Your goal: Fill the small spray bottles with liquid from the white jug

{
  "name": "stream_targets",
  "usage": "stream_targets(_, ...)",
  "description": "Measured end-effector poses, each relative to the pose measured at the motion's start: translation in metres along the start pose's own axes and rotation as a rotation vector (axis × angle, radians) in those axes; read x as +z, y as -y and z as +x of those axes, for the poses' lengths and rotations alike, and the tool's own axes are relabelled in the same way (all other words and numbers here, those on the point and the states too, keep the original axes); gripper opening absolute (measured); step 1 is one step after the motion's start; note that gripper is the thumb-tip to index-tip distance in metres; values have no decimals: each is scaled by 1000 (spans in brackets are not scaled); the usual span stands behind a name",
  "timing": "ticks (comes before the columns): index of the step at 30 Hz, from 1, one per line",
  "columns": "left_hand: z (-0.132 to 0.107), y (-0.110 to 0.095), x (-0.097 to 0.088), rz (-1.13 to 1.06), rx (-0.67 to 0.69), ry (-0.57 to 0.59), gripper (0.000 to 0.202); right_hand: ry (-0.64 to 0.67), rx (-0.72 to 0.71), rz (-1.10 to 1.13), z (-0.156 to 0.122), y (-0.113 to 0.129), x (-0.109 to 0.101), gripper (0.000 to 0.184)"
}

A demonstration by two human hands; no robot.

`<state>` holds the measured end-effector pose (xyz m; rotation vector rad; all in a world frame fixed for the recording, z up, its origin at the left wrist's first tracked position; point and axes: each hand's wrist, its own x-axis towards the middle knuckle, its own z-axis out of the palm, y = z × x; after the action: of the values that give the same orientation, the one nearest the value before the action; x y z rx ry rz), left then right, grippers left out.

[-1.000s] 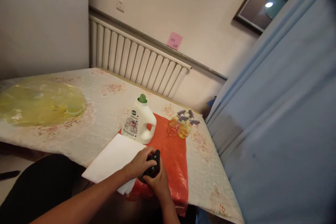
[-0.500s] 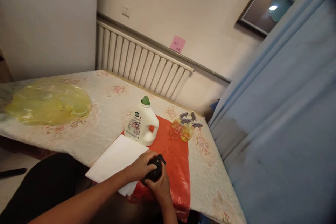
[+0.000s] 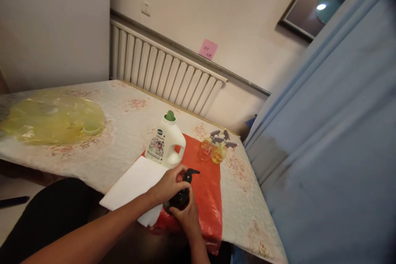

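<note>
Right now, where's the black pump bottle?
Head view, low, just left of centre: the black pump bottle is held between the left hand and right hand, right of the white sheet.

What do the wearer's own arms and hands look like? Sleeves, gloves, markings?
Left hand and right hand: both bare, no gloves. Left forearm and right forearm show no sleeves, watch, bracelet, cables or clear markings. Upper arms are out of frame. Too little detail to rule out a small ring on hidden fingers.
</note>
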<state>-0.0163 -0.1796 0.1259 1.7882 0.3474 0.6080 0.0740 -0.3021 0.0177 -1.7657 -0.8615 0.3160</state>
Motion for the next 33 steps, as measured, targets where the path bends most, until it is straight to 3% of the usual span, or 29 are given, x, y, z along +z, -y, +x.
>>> stream_targets(9, 8, -7, -9, -154, 22, -14, 28, 27, -39, 20, -2, 7, -3, 79)
stream_targets(23, 6, -17, -16, 6, 90, -67, 27, 2, -18, -14, -2, 10, -2, 80)
stream_targets(27, 6, -19, -20, 0, 122, -130, 29, 6, -9, -18, -2, 10, -2, 81)
stream_targets(31, 6, -22, -23, 10, 76, -22, 22, 14, -2, -11, -2, 10, -2, 80)
stream_targets(33, 8, -20, -26, -103, 59, -70, 24, 2, 12, -21, -2, 9, -2, 83)
